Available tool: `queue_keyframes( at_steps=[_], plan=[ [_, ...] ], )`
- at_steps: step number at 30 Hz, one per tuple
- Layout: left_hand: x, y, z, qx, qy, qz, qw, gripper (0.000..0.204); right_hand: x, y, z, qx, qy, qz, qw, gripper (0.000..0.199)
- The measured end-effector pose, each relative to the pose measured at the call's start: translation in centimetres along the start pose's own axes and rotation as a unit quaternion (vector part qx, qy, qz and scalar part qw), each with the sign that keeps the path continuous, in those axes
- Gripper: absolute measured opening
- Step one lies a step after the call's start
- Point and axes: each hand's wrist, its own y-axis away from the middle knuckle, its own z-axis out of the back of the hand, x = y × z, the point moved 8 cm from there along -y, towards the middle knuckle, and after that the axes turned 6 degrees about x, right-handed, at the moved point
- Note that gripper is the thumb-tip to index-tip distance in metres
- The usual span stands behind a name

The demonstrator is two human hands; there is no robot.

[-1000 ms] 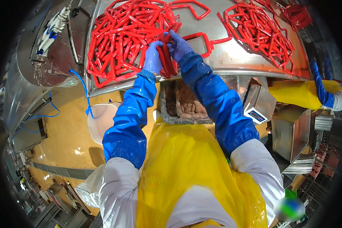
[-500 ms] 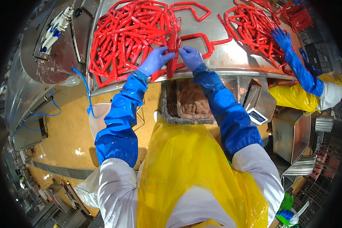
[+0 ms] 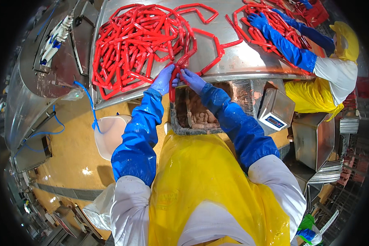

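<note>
At the table's near edge, my left hand, in a purple glove, is closed around linked red sausages. My right hand, gloved alike, pinches the same string just to the right. One link dangles below my hands over the edge, while others run up and away from them. To the left lies a big heap of red sausage links on the metal table. A looser string curves across the metal right of my hands.
A dark-rimmed tub with brownish meat sits below the table edge. Beside it stands a scale. A co-worker's blue-sleeved arms reach over another sausage pile. A pale bin stands on the floor at left.
Both my hands have moved down toward the table's near edge with the sausages, and one link now hangs over it. The co-worker has leaned farther left over the other pile.
</note>
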Motion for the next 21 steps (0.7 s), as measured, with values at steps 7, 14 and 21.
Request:
queue_keyframes(
  at_steps=[7, 14, 21],
  plan=[
    [-1.2, 0.7, 0.7, 0.003, -0.249, -0.008, 0.968, 0.037, 4.5, 0.3, -0.7, -0.054, 0.231, 0.074, 0.969, 0.038],
    [-2.5, 1.5, -1.1, -0.133, -0.422, 0.032, 0.896, 0.038, 8.9, 2.9, 1.6, -0.119, 0.486, -0.044, 0.865, 0.036],
    [-3.1, 2.9, -4.7, -0.108, -0.664, -0.206, 0.711, 0.037, 10.9, 3.7, 0.1, -0.066, 0.611, -0.061, 0.786, 0.035]
  ],
)
